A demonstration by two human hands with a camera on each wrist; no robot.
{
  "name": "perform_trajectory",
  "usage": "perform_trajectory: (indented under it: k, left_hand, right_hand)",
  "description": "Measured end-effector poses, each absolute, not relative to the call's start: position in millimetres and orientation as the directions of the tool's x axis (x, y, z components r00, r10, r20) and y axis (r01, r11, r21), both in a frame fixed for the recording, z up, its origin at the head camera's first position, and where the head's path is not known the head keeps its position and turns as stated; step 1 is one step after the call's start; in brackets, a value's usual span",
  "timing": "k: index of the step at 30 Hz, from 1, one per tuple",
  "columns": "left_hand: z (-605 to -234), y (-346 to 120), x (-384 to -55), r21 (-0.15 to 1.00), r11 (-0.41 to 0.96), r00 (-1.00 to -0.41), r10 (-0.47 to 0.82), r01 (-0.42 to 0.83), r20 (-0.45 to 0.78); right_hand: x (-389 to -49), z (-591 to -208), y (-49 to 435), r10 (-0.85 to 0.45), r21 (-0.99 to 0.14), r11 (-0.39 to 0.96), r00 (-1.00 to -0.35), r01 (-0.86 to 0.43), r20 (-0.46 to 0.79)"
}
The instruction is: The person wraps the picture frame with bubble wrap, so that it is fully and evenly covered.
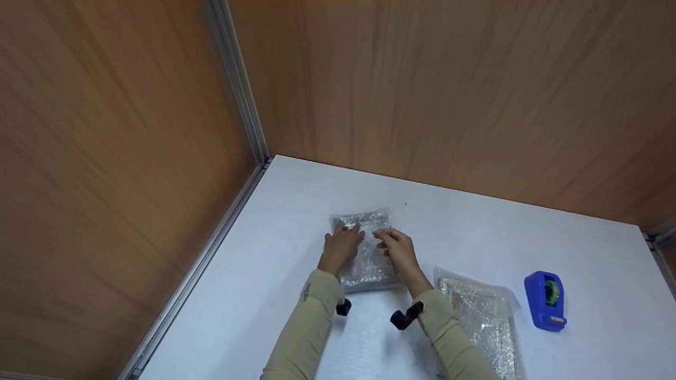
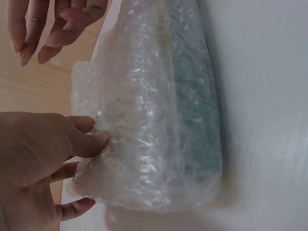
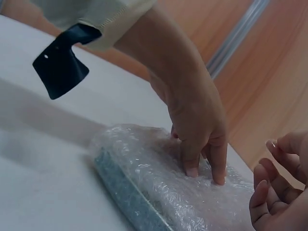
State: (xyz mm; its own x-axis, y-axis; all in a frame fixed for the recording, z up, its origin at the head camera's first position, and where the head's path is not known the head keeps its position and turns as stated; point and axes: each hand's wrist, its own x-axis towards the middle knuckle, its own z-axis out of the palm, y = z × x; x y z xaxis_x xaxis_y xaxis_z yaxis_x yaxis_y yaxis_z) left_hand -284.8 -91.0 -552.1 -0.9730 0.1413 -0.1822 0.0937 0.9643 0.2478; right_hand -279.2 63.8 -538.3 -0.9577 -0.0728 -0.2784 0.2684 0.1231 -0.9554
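A flat package in bubble wrap (image 1: 369,264) lies on the white table, its blue-green edge showing through in the left wrist view. My left hand (image 1: 343,246) rests on its upper left part. In the left wrist view the thumb (image 2: 100,138) presses the wrap and the fingers spread along its border. Just above the package's right side hovers my right hand (image 1: 397,249), apart from the wrap. Its fingers bend, with thumb and forefinger close together in the right wrist view (image 3: 284,185); whether something thin and clear is between them cannot be made out.
Right of my forearm lies a second bubble-wrapped package (image 1: 483,316), partly covered by the sleeve. Farther right stands a blue tape dispenser (image 1: 540,311) with a green roll. Wood panels (image 1: 449,95) wall the table's back and left sides, joined by a metal post (image 1: 240,79).
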Motion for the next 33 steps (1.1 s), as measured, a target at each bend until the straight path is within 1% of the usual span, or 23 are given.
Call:
perform_trajectory:
  k: [3, 7, 13, 18, 21, 27, 33]
  left_hand:
    - [-553, -89, -286, 0.25, 0.964, -0.974, 0.141, 0.094, -0.175]
    - [-552, -88, -286, 0.262, 0.961, -0.974, 0.137, 0.088, -0.179]
    - [-553, -87, -285, 0.274, 0.958, -0.973, 0.139, 0.084, -0.186]
    - [-553, -87, -284, 0.278, 0.957, -0.974, 0.135, 0.081, -0.181]
    - [-551, -88, -282, 0.279, 0.957, -0.974, 0.134, 0.08, -0.18]
    - [-550, -89, -280, 0.343, 0.938, -0.978, 0.114, 0.048, -0.175]
    - [-551, -94, -279, 0.378, 0.925, -0.981, 0.113, 0.047, -0.156]
  right_hand:
    - [-281, -539, 62, -0.07, -0.96, 0.114, -0.962, 0.256, -0.265]
    - [-284, -543, 62, -0.102, -0.963, 0.106, -0.961, 0.246, -0.257]
    - [-288, -550, 61, -0.114, -0.954, 0.107, -0.949, 0.281, -0.293]
    - [-290, -554, 58, -0.135, -0.954, 0.118, -0.947, 0.277, -0.292]
    - [-290, -558, 57, -0.166, -0.951, 0.135, -0.94, 0.277, -0.297]
    - [-290, -565, 56, -0.198, -0.928, 0.188, -0.914, 0.32, -0.355]
    - [-292, -567, 54, -0.212, -0.919, 0.252, -0.909, 0.304, -0.358]
